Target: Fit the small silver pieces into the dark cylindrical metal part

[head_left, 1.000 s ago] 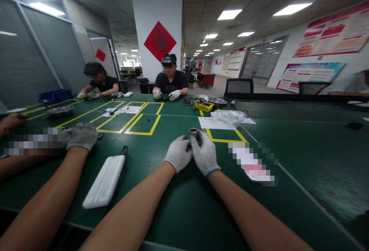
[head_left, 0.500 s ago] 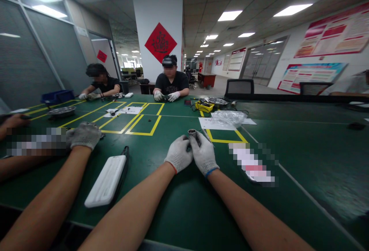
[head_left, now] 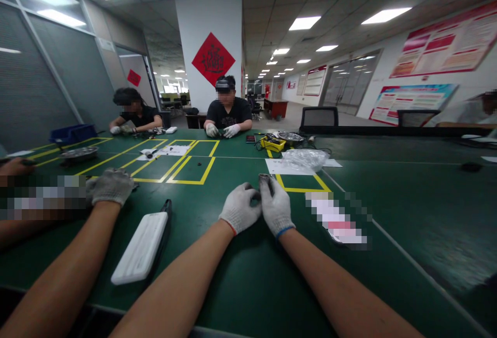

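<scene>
Head view: left hand [head_left: 239, 207] and right hand [head_left: 276, 207], both in white gloves, pressed together on green table [head_left: 248, 276], just short of yellow tape square [head_left: 303, 182]. Small dark metal cylinder [head_left: 265, 178] pinched between fingertips, top poking above gloves; both hands clenched on it. Risk, as judgement: knit gloves give poor purchase, cylinder could slip and roll toward tape square. White case [head_left: 142, 247] left of hands, clear. Neighbour's gloved hand [head_left: 111, 185] further left.

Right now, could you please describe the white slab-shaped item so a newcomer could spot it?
On the green table, look left of the wearer's gloved left hand. The white ribbed slab lies flat there atop something black, the only long white block near the front edge.
</scene>
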Demonstrator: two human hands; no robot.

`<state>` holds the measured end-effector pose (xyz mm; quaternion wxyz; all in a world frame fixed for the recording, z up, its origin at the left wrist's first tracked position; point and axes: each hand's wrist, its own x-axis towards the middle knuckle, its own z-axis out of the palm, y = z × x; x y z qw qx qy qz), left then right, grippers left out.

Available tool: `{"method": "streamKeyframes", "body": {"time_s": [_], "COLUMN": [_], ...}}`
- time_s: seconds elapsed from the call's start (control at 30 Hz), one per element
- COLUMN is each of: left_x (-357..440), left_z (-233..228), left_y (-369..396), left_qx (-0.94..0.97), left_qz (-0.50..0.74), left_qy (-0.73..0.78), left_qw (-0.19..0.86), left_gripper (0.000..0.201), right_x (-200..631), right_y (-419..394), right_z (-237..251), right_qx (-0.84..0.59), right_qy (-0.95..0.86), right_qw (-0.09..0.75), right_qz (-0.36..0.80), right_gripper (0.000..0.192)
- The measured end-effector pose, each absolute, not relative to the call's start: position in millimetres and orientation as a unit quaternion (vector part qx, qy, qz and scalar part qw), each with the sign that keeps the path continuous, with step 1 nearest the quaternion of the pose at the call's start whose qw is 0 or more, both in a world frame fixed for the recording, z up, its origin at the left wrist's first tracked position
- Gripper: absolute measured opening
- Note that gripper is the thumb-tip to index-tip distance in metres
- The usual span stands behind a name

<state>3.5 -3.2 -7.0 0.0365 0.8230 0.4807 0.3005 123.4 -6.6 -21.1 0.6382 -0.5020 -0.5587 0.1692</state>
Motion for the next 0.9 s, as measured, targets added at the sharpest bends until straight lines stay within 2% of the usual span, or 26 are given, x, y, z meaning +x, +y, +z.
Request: {"method": "streamKeyframes", "body": {"time_s": [0.37, 0.9], "left_x": [3, 4], "left_z": [-6, -6], "left_y": [-5, 5], "left_qx": [0.832, 0.761], "left_qz": [0.302, 0.417], "left_qy": [0.465, 0.49], "left_qw": [0.027, 0.088], "left_gripper": [0.012, 0.013], "right_x": [124, 123], "right_y": [-8, -6], "right_z": [-19, -24], "right_qx": [-0.511, -0.479], "right_qy": [-0.557, -0.604], "right_qw": [0.629, 0.623], "right_qz": [0.181, 0.133], "right_gripper": [0.05, 0.047]}}
